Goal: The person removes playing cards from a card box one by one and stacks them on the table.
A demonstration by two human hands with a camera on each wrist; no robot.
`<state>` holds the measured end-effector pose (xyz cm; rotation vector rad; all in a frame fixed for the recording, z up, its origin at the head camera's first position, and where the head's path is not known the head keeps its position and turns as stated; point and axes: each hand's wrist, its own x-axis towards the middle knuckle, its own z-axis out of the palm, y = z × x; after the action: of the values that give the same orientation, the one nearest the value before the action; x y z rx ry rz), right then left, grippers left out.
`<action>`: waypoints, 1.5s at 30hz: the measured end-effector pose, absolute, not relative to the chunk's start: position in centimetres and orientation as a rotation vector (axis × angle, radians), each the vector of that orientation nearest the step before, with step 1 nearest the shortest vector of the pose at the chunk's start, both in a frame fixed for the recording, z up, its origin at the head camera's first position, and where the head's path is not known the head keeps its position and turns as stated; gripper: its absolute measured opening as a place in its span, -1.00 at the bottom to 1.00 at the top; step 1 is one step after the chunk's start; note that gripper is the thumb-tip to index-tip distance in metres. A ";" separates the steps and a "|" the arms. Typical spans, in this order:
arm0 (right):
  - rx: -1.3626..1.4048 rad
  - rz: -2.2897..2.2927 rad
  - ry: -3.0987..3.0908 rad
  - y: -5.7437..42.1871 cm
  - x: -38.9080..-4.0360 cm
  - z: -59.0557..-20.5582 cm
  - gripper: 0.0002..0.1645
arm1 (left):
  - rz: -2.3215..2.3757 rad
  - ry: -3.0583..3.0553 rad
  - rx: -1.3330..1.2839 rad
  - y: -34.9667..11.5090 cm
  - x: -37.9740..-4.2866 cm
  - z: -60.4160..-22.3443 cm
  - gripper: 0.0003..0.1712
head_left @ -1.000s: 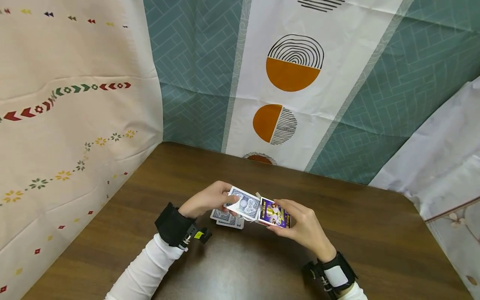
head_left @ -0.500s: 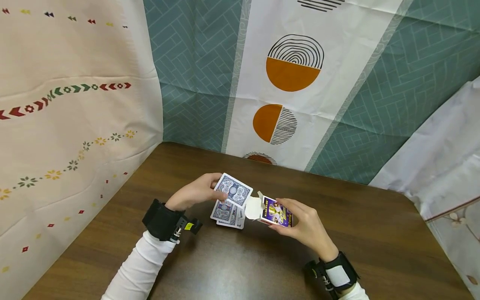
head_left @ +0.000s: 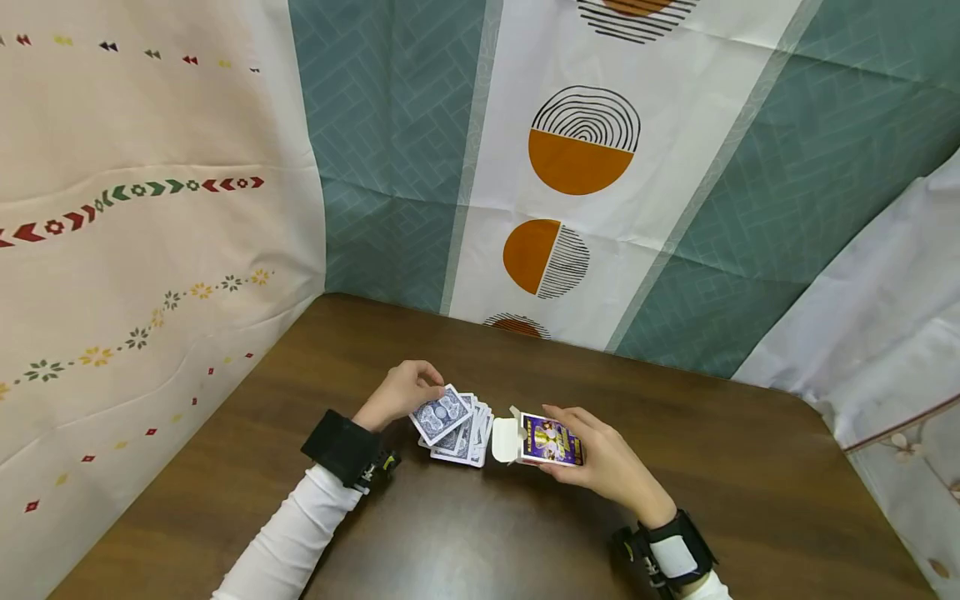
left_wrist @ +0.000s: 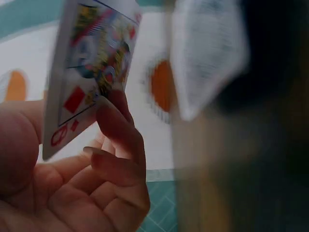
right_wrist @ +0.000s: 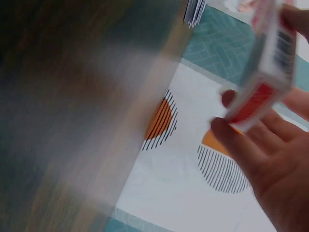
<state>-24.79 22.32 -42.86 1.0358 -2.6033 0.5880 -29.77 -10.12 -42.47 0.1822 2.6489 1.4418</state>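
My left hand pinches a blue-backed playing card over the left side of a loose pile of playing cards. From beneath, in the left wrist view, the held card's face is a queen of diamonds; whether more cards lie behind it I cannot tell. Just right of the pile, my right hand grips a purple card box between thumb and fingers. Its white flap stands open toward the pile. The right wrist view catches the box blurred, with a red end.
The brown wooden table runs back to a patterned curtain. A cream cloth hangs along the left edge, and white cloth hangs at the right.
My left hand drew cards away from the box's open end, then moved left and down to the pile. The pile looks larger and more spread. The right hand and box have barely moved.
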 end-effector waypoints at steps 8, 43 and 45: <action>1.094 0.603 -2.946 22.5 -24.2 -43.1 -0.27 | 1.201 2.908 0.065 -8.7 -28.9 -44.8 -0.79; 1.157 0.488 -2.963 20.3 -23.0 -45.8 -0.35 | -0.026 3.549 0.828 3.6 -19.0 -47.5 -0.22; 1.171 0.549 -3.021 19.9 -23.1 -45.9 -0.36 | -0.124 3.572 0.740 4.1 -18.8 -47.5 -0.12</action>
<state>-23.06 19.88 -45.94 1.1706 -3.0208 0.5487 -18.83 4.05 -47.52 0.7396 3.5724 -0.1242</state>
